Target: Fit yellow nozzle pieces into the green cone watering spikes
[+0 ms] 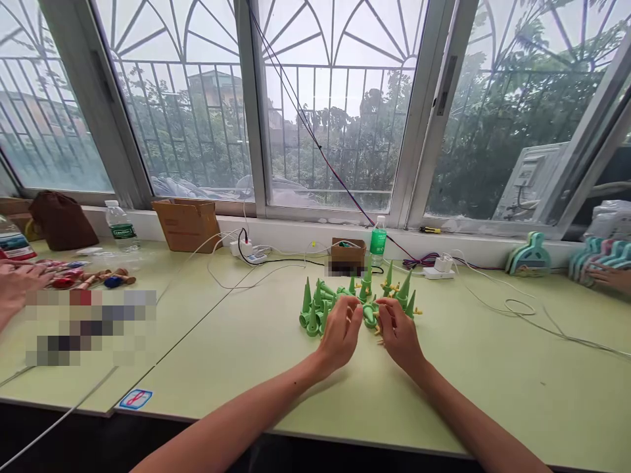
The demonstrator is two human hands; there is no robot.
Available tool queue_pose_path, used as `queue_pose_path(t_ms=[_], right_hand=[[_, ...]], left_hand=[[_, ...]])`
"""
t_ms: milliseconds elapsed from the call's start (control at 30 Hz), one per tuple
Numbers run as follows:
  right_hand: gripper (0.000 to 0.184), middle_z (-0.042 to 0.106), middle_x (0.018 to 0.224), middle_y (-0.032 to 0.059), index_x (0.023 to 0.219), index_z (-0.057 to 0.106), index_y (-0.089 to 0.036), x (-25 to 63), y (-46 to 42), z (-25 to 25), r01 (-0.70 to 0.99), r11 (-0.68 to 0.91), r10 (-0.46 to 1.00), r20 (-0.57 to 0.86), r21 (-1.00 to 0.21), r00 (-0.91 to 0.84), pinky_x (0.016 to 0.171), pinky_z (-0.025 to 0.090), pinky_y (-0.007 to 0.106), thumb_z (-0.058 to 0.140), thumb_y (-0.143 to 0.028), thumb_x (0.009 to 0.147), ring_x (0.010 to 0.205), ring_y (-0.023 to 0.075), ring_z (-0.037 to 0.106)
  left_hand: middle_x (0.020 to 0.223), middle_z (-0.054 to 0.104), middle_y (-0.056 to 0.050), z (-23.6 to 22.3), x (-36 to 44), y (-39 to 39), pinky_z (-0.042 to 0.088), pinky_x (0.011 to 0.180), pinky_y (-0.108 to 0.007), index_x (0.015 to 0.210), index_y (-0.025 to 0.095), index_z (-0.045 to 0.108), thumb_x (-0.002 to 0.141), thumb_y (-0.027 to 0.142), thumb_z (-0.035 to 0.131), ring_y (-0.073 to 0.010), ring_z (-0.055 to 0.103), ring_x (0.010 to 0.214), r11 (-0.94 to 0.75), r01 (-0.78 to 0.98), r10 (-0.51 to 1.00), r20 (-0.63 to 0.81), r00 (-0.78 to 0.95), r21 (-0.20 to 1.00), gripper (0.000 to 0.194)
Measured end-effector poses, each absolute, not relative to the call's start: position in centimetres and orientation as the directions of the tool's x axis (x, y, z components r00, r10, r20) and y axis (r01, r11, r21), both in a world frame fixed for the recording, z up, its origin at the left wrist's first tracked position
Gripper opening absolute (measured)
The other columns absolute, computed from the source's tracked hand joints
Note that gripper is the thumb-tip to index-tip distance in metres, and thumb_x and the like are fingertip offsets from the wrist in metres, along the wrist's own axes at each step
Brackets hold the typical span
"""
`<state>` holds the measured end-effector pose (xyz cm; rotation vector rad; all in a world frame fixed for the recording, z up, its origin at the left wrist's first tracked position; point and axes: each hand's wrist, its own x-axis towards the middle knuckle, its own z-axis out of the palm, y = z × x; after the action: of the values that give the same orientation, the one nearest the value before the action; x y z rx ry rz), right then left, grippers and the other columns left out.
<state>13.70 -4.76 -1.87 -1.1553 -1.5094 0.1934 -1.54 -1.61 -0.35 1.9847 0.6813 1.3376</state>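
Note:
Both my hands are over a cluster of green plastic cone-shaped pieces [312,322] in the middle of the table. My left hand [340,334] has its fingers curled with the tips drawn together; whatever is in them is hidden. Facing it, my right hand [400,335] is closed in a pinch, and what it grips is too small to make out. A green cone piece [369,316] lies tilted in the gap between the hands. Small yellow parts [389,287] sit among the cones behind and beside my right hand.
Behind the cones stand a small brown box [348,251] and a green-labelled bottle [378,240]. Cables and a power strip [438,269] run along the sill. A cardboard box [187,225] is further left. Another person's hand [20,286] is at far left, near wooden pieces.

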Motion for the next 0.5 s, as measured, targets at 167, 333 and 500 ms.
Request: queue_pose_path(t_ms=[167,333,500], right_hand=[[0.023,0.045,0.058,-0.005,0.104,0.051,-0.02,13.76,-4.82,-1.9,0.527,0.5,0.732,0.661,-0.687,0.166,0.047,0.036,0.022,0.036,-0.037,0.1,0.047,0.0114,0.042],[0.024,0.042,0.055,-0.0056,0.103,0.052,-0.02,13.79,-4.7,-1.96,0.479,0.512,0.755,0.639,-0.713,0.143,0.045,0.035,0.022,0.035,-0.037,0.1,0.045,0.0112,0.041],[0.024,0.039,0.053,-0.007,0.102,0.052,-0.02,13.9,-4.57,-2.16,0.458,0.519,0.761,0.634,-0.722,0.136,0.043,0.033,0.022,0.036,-0.037,0.099,0.043,0.0109,0.038]], left_hand=[[0.064,0.046,0.006,-0.55,-1.16,-1.38,0.029,0.044,-0.018,0.106,0.02,0.043,0.097,0.044,0.039,-0.0074,0.038,0.048,-0.552,-0.007,0.755,0.504,0.419,0.834,0.026],[0.066,0.046,0.006,-0.78,-1.03,-1.39,0.03,0.045,-0.017,0.108,0.02,0.042,0.096,0.045,0.041,-0.0061,0.039,0.047,-0.513,-0.019,0.753,0.46,0.471,0.858,0.028],[0.069,0.044,0.006,-0.69,-1.21,-1.43,0.031,0.044,-0.017,0.11,0.02,0.043,0.094,0.044,0.045,-0.0052,0.037,0.048,-0.522,0.009,0.749,0.453,0.483,0.853,0.028]])
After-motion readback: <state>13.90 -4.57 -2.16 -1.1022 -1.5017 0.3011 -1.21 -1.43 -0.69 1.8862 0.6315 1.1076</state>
